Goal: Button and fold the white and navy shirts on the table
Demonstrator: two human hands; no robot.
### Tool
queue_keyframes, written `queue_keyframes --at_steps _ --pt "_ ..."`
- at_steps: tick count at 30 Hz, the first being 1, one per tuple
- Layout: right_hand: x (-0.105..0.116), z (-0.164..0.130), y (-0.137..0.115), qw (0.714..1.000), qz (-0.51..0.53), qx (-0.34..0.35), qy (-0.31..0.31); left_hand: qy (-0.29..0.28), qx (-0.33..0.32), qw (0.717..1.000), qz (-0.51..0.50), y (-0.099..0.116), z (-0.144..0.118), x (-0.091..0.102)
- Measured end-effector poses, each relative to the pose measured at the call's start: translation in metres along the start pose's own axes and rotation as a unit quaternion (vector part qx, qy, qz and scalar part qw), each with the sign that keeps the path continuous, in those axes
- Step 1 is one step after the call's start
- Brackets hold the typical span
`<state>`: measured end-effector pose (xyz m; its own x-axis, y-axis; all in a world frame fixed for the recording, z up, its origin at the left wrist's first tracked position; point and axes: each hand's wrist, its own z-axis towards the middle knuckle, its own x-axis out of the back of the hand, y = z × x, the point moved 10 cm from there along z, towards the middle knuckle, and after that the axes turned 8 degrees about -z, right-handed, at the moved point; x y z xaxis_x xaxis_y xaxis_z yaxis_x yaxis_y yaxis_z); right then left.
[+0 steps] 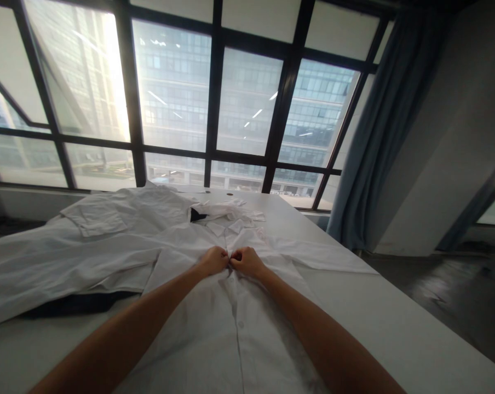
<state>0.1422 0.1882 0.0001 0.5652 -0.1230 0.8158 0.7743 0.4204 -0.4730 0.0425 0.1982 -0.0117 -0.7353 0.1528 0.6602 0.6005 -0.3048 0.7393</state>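
Observation:
A white button-up shirt lies front up on the table, its collar pointing away from me and one sleeve stretched out to the right. At the upper part of its front opening, my left hand pinches the fabric edge. My right hand grips the other edge right beside it, fingertips nearly touching. Whatever button is between the fingers is hidden. Lower on the placket a button shows, and below the hands the front edges lie close together.
More white garments are heaped at the left and far side of the white table. A dark item shows beneath a sleeve on the left. Large windows stand behind, and a blue curtain hangs at the right.

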Motion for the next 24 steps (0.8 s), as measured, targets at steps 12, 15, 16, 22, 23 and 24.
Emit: queue_keyframes --at_steps 12,15,16,22,23,24 --pt "0.002 0.0 0.009 0.998 -0.003 -0.051 0.038 -0.008 -0.032 0.999 -0.007 0.002 0.002 -0.003" --pt "0.004 -0.001 0.011 0.996 -0.014 -0.076 0.045 -0.006 -0.038 0.999 -0.013 0.003 0.0 -0.003" --pt "0.005 -0.002 0.011 0.995 -0.017 -0.081 0.048 -0.007 -0.041 0.999 -0.016 0.004 0.0 -0.003" --pt "0.012 -0.005 0.005 0.994 -0.029 -0.078 0.072 -0.011 -0.04 0.999 -0.006 0.005 0.001 -0.006" --pt "0.013 -0.005 0.005 0.994 -0.032 -0.077 0.075 -0.013 -0.034 0.999 -0.002 0.005 0.001 -0.006" --pt "0.013 -0.006 0.004 0.994 -0.034 -0.074 0.077 -0.015 -0.028 0.999 0.003 0.004 0.001 -0.007"
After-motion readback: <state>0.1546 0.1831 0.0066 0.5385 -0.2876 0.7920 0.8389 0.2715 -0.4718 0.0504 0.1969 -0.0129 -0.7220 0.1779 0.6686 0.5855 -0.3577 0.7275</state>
